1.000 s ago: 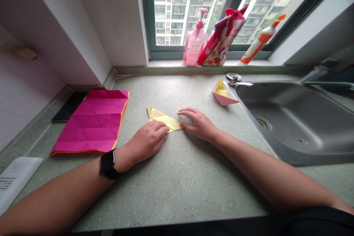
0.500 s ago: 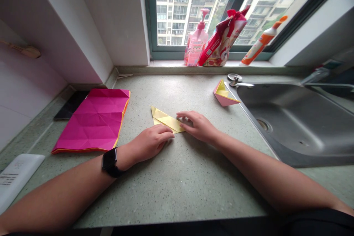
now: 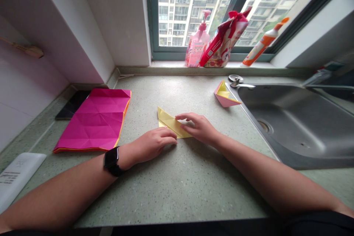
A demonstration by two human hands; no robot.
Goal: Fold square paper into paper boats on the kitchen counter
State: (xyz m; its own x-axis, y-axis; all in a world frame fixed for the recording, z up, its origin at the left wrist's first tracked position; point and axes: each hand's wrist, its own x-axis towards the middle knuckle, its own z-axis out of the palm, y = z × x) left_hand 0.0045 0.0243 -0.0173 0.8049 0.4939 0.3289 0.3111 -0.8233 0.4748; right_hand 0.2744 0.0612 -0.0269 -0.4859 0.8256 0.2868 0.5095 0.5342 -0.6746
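Observation:
A folded piece of yellow paper (image 3: 172, 122) lies on the speckled counter between my hands, its pointed end toward the far left. My left hand (image 3: 155, 143) rests at its near left edge, fingertips touching the paper and thumb apart from it. At the paper's right end is my right hand (image 3: 199, 127), thumb and fingers spread around the corner, which is partly hidden behind them. Neither hand is closed round the paper. Farther right, by the sink, stands a pink and yellow folded paper boat (image 3: 226, 96).
Creased magenta sheets (image 3: 95, 118) lie at the left, partly over a dark flat panel (image 3: 72, 105). A steel sink (image 3: 301, 118) takes up the right side. A pump bottle (image 3: 197, 46), a red bag (image 3: 225, 40) and an orange-capped bottle (image 3: 261, 46) line the windowsill.
The yellow paper has shifted slightly right and toward me, turning a little. My left hand has moved slightly right and nearer; the right hand stays close to its earlier place.

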